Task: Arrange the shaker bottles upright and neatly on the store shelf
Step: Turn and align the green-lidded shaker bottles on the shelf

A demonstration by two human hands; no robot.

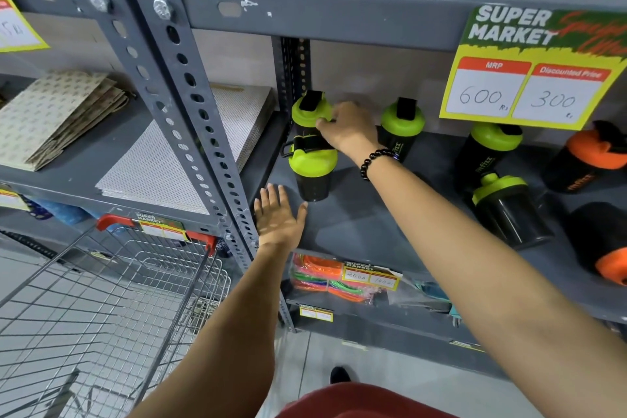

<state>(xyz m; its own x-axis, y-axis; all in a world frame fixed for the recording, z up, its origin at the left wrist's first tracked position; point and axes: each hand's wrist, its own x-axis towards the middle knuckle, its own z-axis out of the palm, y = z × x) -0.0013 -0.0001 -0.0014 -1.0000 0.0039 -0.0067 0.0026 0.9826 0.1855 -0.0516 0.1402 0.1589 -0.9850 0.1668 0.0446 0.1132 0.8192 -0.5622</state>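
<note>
Black shaker bottles with green or orange lids stand and lie on the grey shelf (pixel 366 220). At the back left, my right hand (pixel 349 127) grips a green-lidded bottle (pixel 307 108) just under its lid. In front of it another green-lidded bottle (pixel 314 170) stands upright. My left hand (pixel 280 217) rests flat and open on the shelf just left of this front bottle, holding nothing. Further right are two upright green-lidded bottles (pixel 402 125) (pixel 488 149) and a tilted one (pixel 505 207). Two orange-lidded bottles (pixel 590 159) (pixel 604 241) lie tipped at the far right.
A perforated grey upright (pixel 190 105) divides this bay from the left one, which holds paper bags (pixel 61 112). A yellow price sign (pixel 532 71) hangs from the shelf above. A wire shopping cart (pixel 112 299) stands at lower left. Coloured cords (pixel 322 275) lie on the shelf below.
</note>
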